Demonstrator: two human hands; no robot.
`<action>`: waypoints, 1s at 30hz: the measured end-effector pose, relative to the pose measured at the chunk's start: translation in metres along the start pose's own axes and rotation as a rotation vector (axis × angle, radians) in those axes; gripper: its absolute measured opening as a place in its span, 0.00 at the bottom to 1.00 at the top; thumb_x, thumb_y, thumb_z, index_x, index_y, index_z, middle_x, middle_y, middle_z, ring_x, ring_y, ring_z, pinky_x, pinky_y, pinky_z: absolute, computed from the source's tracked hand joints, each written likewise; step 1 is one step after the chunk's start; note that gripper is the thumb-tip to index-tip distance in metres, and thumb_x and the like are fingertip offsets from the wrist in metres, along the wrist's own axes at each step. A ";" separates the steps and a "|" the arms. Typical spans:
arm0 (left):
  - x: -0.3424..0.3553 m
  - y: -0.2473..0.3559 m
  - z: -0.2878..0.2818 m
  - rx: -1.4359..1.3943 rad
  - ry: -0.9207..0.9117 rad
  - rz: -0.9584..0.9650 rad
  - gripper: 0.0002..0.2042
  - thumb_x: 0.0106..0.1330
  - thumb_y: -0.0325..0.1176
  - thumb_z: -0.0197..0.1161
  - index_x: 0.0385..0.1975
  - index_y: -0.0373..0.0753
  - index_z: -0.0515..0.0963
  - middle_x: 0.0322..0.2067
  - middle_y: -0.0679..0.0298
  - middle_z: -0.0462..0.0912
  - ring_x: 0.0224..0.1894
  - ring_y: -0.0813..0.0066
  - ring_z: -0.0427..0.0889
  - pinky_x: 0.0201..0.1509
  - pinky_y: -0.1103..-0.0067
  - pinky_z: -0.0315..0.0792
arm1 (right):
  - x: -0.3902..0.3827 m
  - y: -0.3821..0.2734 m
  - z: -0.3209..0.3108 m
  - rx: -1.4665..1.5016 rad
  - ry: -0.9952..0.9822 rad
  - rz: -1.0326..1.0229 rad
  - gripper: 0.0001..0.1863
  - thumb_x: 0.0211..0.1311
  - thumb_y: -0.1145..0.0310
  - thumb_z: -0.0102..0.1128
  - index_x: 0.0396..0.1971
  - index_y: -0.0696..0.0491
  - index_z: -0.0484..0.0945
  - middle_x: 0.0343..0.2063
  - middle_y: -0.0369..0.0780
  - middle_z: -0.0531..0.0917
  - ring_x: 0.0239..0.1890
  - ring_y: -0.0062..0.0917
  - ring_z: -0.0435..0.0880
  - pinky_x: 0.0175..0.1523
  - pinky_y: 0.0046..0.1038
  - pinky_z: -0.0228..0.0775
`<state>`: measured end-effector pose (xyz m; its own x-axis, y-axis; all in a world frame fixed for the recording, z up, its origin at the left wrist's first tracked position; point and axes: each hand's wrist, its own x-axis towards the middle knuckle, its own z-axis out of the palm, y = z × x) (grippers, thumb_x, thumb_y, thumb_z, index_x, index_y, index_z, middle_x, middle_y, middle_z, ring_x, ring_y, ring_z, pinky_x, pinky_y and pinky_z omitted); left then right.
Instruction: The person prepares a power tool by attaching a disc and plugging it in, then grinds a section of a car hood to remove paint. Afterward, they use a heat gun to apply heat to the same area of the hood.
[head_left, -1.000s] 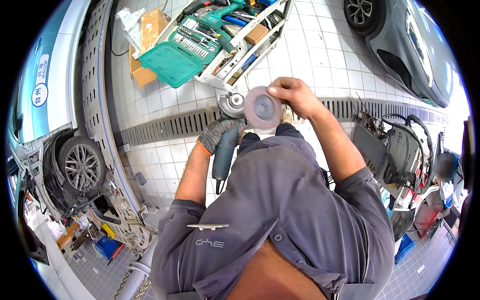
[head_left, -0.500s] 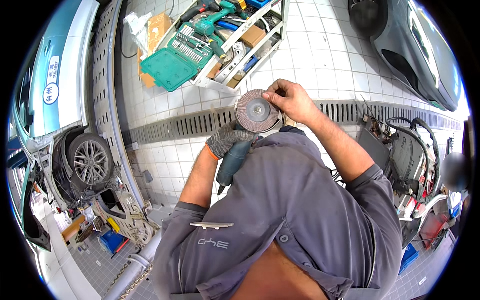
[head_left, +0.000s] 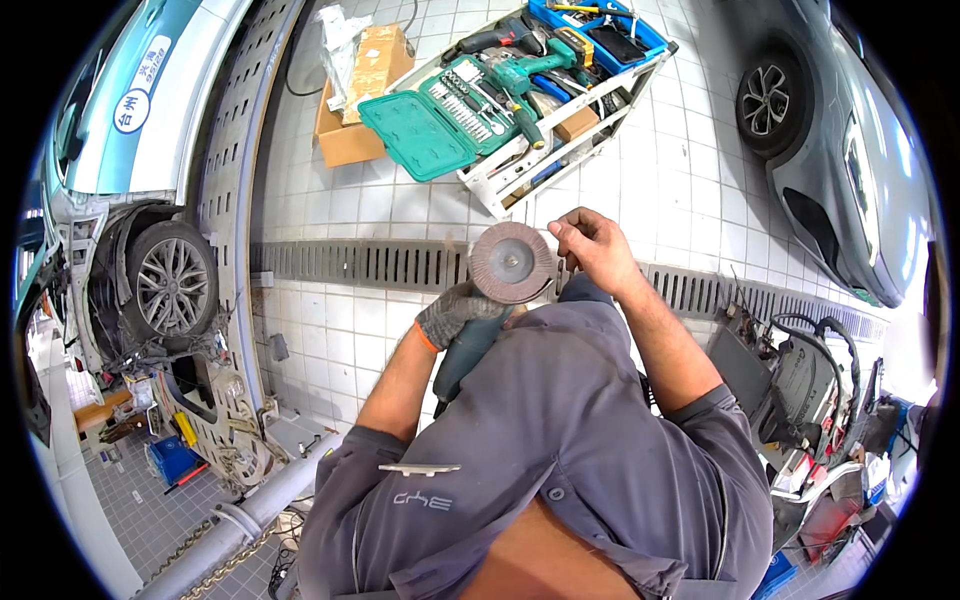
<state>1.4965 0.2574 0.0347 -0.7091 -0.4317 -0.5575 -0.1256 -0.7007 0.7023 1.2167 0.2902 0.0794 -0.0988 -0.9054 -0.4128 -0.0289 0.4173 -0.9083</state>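
My gloved left hand is closed on the dark teal angle grinder, whose body points down toward my lap. A brown flap disc with a grey hub sits on the grinder's head, facing up. My bare right hand is just right of the disc, fingers curled and thumb near the index finger; whether anything small is between them I cannot make out.
Ahead are a white tool cart with a green socket case and cardboard boxes. A damaged car is left, a silver car right. A floor drain crosses the tiles; machinery stands lower right.
The disc, earlier held apart from the grinder by my right hand, now sits on its head. My right hand has let go of its rim and moved slightly right. The view has shifted.
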 end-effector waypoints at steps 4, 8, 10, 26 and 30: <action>-0.006 -0.020 -0.034 0.049 0.091 0.043 0.23 0.59 0.35 0.72 0.52 0.29 0.79 0.42 0.56 0.85 0.42 0.66 0.86 0.47 0.71 0.82 | 0.060 0.021 -0.005 -0.098 -0.078 0.056 0.23 0.67 0.50 0.65 0.39 0.60 0.82 0.24 0.39 0.82 0.24 0.20 0.80 0.32 0.27 0.75; -0.008 -0.001 -0.044 -0.286 0.186 -0.006 0.21 0.59 0.34 0.73 0.48 0.28 0.78 0.38 0.54 0.84 0.40 0.62 0.86 0.43 0.69 0.83 | 0.143 0.032 -0.026 -0.618 -0.193 -0.013 0.21 0.63 0.54 0.60 0.35 0.59 0.84 0.31 0.49 0.87 0.34 0.41 0.86 0.45 0.39 0.77; -0.002 0.005 -0.048 -0.258 0.303 0.018 0.22 0.58 0.38 0.74 0.46 0.30 0.78 0.37 0.54 0.84 0.38 0.62 0.85 0.45 0.68 0.82 | 0.199 0.039 -0.029 -0.881 -0.272 -0.108 0.18 0.62 0.57 0.57 0.34 0.59 0.85 0.34 0.51 0.87 0.39 0.46 0.86 0.49 0.42 0.77; 0.048 0.067 -0.024 -0.483 0.640 0.083 0.29 0.50 0.43 0.79 0.49 0.34 0.78 0.37 0.58 0.84 0.38 0.63 0.84 0.44 0.68 0.80 | 0.473 0.038 0.044 -1.751 -0.452 -0.455 0.17 0.67 0.69 0.53 0.51 0.61 0.79 0.48 0.54 0.81 0.43 0.41 0.88 0.39 0.37 0.85; 0.050 0.057 -0.034 -0.364 0.637 0.126 0.30 0.52 0.42 0.78 0.52 0.32 0.77 0.42 0.56 0.84 0.39 0.63 0.85 0.45 0.69 0.81 | 0.467 0.020 0.052 -1.572 -0.367 -0.377 0.16 0.72 0.69 0.48 0.55 0.56 0.74 0.47 0.53 0.78 0.42 0.43 0.88 0.40 0.40 0.84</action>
<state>1.4770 0.1766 0.0319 -0.1493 -0.6890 -0.7092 0.2465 -0.7206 0.6481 1.2212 -0.1284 -0.1352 0.3641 -0.8411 -0.3999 -0.9294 -0.3561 -0.0971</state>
